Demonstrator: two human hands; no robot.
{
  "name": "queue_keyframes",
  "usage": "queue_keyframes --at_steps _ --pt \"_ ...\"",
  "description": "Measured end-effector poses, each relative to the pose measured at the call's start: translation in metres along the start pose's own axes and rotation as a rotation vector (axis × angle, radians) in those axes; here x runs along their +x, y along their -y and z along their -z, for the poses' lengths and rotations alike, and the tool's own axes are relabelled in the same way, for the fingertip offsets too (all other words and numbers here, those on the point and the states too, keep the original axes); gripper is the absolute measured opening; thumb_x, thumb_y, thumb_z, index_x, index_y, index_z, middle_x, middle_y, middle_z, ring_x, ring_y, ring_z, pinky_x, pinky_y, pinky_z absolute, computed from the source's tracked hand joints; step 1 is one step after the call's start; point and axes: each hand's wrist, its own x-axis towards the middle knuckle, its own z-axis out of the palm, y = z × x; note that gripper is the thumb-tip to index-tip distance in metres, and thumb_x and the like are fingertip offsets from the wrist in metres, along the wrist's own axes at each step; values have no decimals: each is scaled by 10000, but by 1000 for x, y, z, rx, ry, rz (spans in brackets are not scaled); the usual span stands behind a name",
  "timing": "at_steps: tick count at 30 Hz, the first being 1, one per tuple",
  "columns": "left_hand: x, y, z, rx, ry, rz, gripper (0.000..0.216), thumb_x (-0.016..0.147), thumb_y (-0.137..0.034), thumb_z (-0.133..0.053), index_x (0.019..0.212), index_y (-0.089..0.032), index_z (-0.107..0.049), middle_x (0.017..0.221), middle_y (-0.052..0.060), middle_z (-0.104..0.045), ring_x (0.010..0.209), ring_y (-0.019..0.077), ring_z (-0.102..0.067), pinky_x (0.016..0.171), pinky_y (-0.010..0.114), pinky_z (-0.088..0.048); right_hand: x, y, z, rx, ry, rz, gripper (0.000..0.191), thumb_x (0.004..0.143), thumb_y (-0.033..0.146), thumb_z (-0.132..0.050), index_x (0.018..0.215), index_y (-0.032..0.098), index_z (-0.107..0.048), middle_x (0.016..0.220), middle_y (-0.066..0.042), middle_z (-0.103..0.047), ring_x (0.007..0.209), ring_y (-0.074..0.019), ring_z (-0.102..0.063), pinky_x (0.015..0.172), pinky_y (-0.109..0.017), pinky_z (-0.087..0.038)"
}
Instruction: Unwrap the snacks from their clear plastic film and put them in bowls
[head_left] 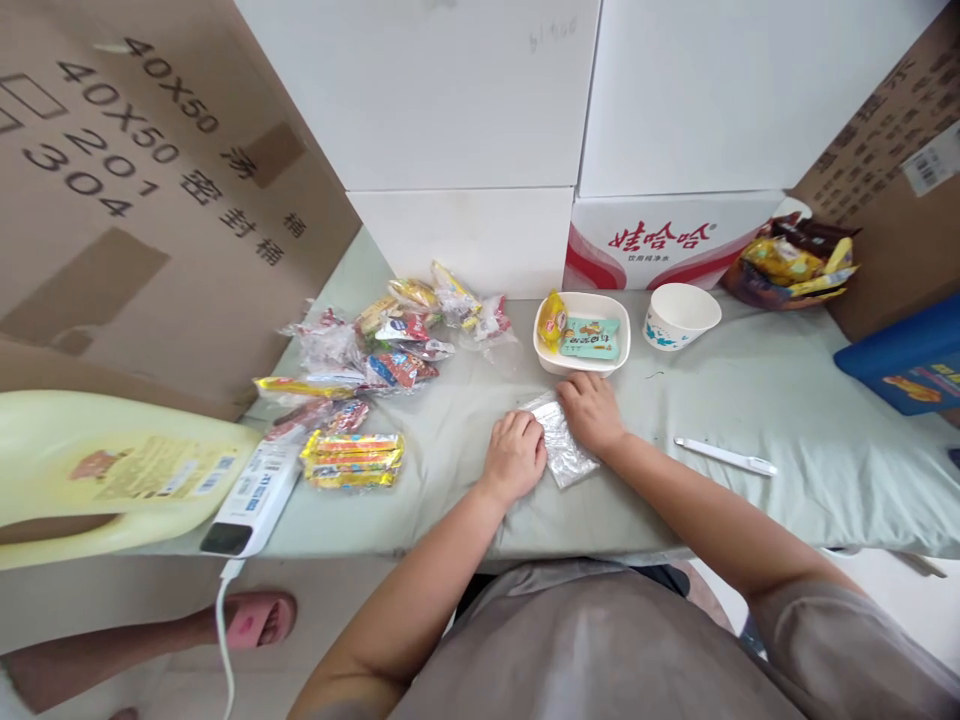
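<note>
A clear, crinkled plastic bag [564, 452] lies on the cloth-covered table in front of me. My left hand [516, 452] has its fingers curled over the bag's left edge. On the upper right edge, the closed fingers of my right hand [591, 412] grip the same bag; the fingertips of both hands are partly hidden. Just beyond my right hand stands a white rectangular bowl [582, 366]. It holds a green snack packet [591, 338] and a yellow-wrapped snack [553, 320]. To its right is a white paper cup [682, 318] with a blue leaf print.
Several wrapped snacks [401, 335] are heaped at left, near a yellow multipack [352, 460], a white power bank [255, 495] and a pale yellow jug [112, 470]. A white box cutter [725, 456] lies at right. Boxes [465, 240] wall the back. Another person's foot [262, 620] shows below.
</note>
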Motion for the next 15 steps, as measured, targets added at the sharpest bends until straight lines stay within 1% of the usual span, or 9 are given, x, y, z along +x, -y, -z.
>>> queue_keyframes --at_steps 1,2,3,4,6,7,9,11,15 --pt "-1 0 0 -15 -4 4 96 823 -130 -542 847 -183 -618 959 87 -621 947 254 -530 806 396 -448 -9 -4 4 -6 -54 -2 245 947 179 -433 1058 145 -648 1128 -165 -604 1084 -300 -471 907 -434 -364" --pt "-3 1 0 -34 -8 7 110 824 -126 -539 862 -184 -625 977 88 -626 954 253 -527 812 396 -445 -19 -7 8 1 -102 35 238 946 192 -446 1068 151 -647 1157 -162 -599 1125 -303 -459 941 -446 -362" --pt "-4 1 0 -55 -9 3 139 827 -120 -532 895 -185 -634 1013 89 -632 975 254 -524 825 399 -443 -31 -8 12 25 -130 117 232 947 226 -469 1085 158 -643 1184 -154 -596 1162 -301 -449 970 -451 -362" --pt "-4 1 1 -77 -9 -8 183 830 -109 -522 946 -186 -641 1065 89 -636 1006 255 -519 845 402 -439 -45 -8 15 63 -128 234 243 946 276 -494 1107 162 -635 1201 -146 -595 1183 -294 -447 990 -446 -369" --pt "-5 2 2 -119 -1 -51 295 831 -77 -500 1060 -196 -642 1173 76 -634 1074 253 -504 893 413 -428 -74 -2 18 141 -51 452 313 935 362 -530 1156 158 -614 1201 -132 -608 1168 -276 -475 980 -422 -409" --pt "-5 2 2 -137 10 -82 338 829 -63 -491 1097 -205 -641 1203 63 -634 1095 251 -499 915 418 -421 -88 2 18 163 -9 500 329 933 366 -535 1173 152 -605 1186 -126 -619 1139 -266 -500 959 -408 -433" --pt "-5 2 2 -178 46 -153 344 836 -67 -493 1097 -217 -658 1191 45 -656 1093 242 -505 935 421 -417 -111 11 18 183 34 491 297 943 307 -522 1177 142 -601 1138 -112 -645 1073 -243 -541 924 -384 -464" --pt "-5 1 3 -221 85 -218 282 855 -112 -515 1053 -220 -683 1145 42 -678 1056 230 -523 927 412 -430 -126 18 18 196 43 461 261 952 235 -497 1173 146 -602 1110 -101 -657 1046 -225 -561 914 -367 -475" --pt "-5 -2 4 -268 116 -248 233 883 -174 -538 1049 -222 -694 1151 52 -679 1040 223 -533 919 408 -457 -134 19 19 214 11 420 233 950 231 -507 1139 145 -614 1093 -110 -655 1047 -227 -567 899 -370 -492"
